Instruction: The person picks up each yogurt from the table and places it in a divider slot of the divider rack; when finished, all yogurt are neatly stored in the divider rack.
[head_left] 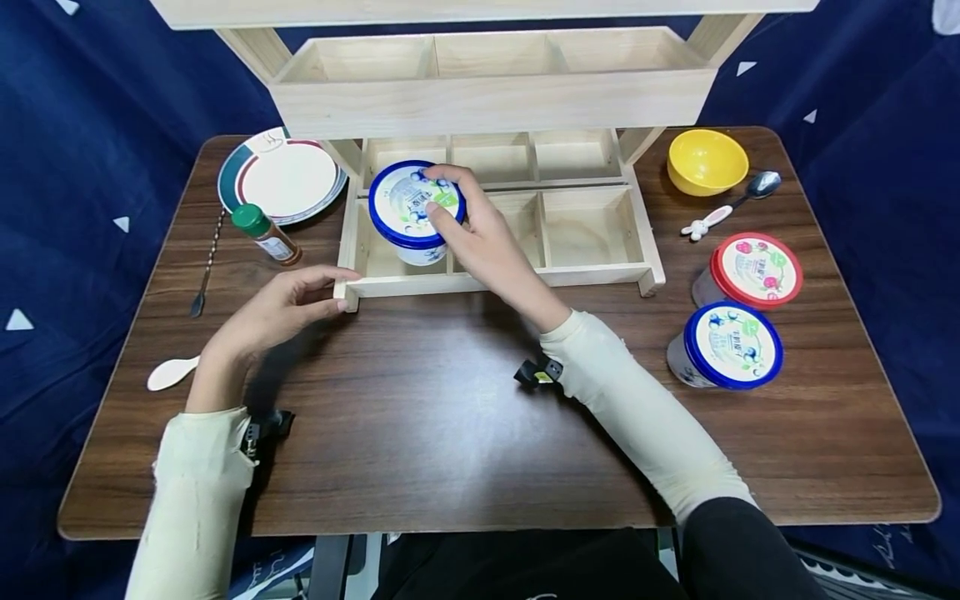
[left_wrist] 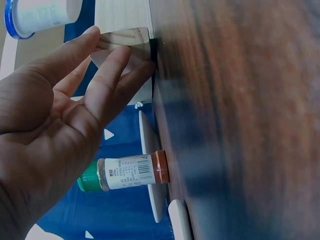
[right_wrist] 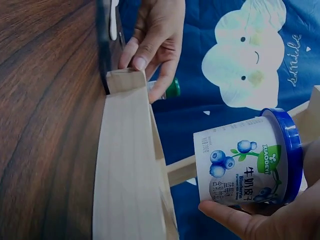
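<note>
My right hand (head_left: 487, 237) grips a tub with a blue lid (head_left: 417, 204) by its side and lid. The tub, printed with blueberries, is held over the front left compartment of the wooden rack (head_left: 498, 282). In the right wrist view the tub (right_wrist: 240, 165) shows its white side, tilted, above the rack's front board (right_wrist: 127, 165). At the rack's front left corner, my left hand (head_left: 288, 304) pinches the corner post, thumb and fingers on either side. The left wrist view shows the fingertips right on that wooden post (left_wrist: 127, 40).
Left of the rack lie patterned plates (head_left: 292, 179), a green-capped spice bottle (head_left: 266, 235), a twisted-handle spoon (head_left: 210, 262) and a white spoon (head_left: 171, 373). On the right are a yellow bowl (head_left: 707, 162), a rabbit-handled spoon (head_left: 731, 207), a red-lidded tub (head_left: 756, 271) and another blue-lidded tub (head_left: 733, 346).
</note>
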